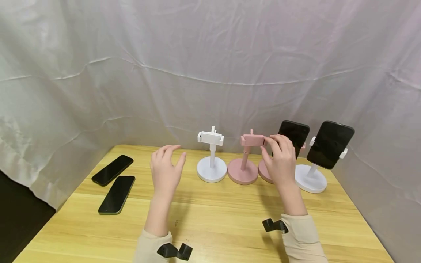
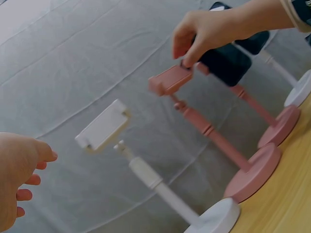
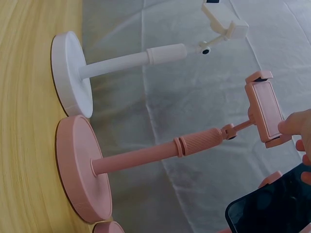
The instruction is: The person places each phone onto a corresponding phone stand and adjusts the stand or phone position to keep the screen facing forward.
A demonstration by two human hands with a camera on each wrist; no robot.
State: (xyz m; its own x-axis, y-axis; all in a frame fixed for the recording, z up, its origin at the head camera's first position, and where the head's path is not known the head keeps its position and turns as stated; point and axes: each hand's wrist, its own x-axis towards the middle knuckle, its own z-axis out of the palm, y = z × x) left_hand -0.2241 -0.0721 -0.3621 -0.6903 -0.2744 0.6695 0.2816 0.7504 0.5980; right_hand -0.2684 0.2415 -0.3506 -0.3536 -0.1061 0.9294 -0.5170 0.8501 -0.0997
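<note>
My right hand [image 1: 281,157] is at the right end of the clamp on a pink phone stand [image 1: 242,171], pinching that end between thumb and fingers. In the right wrist view the thumb [image 3: 291,124] overlaps the lower end of the clamp [image 3: 265,109], which carries no phone. My left hand [image 1: 166,170] hovers over the table with thumb and fingers spread and nothing between them. To its right is a white phone stand [image 1: 212,170] with a bare clamp, also visible beyond the left fingers in the left wrist view.
Behind my right hand, a second pink stand [image 1: 264,171] holds a black phone [image 1: 294,133]. At far right a white stand [image 1: 310,179] bears another phone [image 1: 330,144]. Two dark phones [image 1: 113,170] lie flat on the wooden table [image 1: 210,219] at left. Grey cloth [image 1: 197,73] hangs behind.
</note>
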